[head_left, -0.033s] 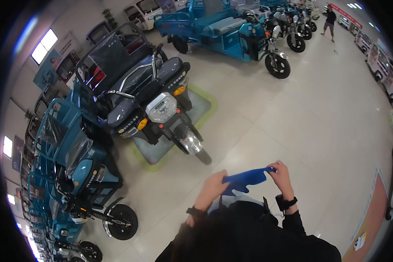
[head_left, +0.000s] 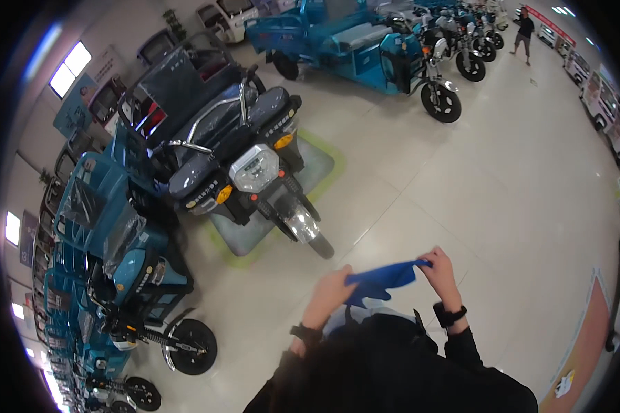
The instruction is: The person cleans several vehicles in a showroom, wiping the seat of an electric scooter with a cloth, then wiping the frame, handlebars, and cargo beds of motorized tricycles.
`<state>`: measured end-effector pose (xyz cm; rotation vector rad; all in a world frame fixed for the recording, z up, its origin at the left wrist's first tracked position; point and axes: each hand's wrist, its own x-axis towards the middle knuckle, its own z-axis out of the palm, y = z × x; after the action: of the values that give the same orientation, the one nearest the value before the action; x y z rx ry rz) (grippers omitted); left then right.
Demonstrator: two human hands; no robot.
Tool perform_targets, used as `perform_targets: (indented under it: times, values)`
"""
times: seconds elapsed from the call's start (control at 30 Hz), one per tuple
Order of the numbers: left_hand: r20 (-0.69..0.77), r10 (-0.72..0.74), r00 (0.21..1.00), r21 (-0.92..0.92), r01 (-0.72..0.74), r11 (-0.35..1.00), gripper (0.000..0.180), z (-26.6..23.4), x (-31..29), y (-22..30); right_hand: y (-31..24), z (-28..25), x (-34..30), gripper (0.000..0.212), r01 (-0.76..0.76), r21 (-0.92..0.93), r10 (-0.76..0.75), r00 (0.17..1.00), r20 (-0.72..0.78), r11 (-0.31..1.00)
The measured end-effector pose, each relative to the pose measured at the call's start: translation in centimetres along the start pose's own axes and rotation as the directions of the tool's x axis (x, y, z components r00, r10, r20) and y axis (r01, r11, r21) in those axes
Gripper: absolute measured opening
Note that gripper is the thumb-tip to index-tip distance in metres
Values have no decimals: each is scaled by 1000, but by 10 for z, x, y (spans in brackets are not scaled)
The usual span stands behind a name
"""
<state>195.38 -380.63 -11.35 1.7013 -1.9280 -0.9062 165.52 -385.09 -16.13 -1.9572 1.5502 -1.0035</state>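
Observation:
A blue cloth (head_left: 384, 281) is stretched between my two hands in front of my body, its lower edge hanging loose and wavy. My left hand (head_left: 329, 296) is closed around the cloth's left end, and its fingertips are partly hidden. At the upper right corner, my right hand (head_left: 439, 268) pinches the cloth between thumb and fingers. Dark bands circle both wrists, and my sleeves are black. Ahead and to the left of the cloth stands a dark grey cargo tricycle (head_left: 255, 168), apart from my hands.
Teal tricycles stand at the left (head_left: 134, 268) and at the back (head_left: 365, 48). The grey tricycle's front wheel (head_left: 320, 244) points toward me over a green-edged floor mat (head_left: 317, 165). A person (head_left: 523, 34) stands far back right. Small white vehicles (head_left: 603, 110) line the right side.
Both hands have shifted slightly left with the cloth still held between them. The view has moved a little; the far person stands in nearly the same place.

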Motion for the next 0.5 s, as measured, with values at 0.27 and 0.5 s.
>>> perform_targets:
  times: [0.27, 0.5]
  values:
    - [-129, -264, 956, -193, 237, 952, 25, -44, 128, -73, -2, 66, 202, 23, -23, 2, 22, 981, 195, 1000]
    - [68, -361, 930, -226, 367, 902, 33, -95, 302, -81, 18, 92, 333, 40, -419, 290, 301, 877, 375, 860]
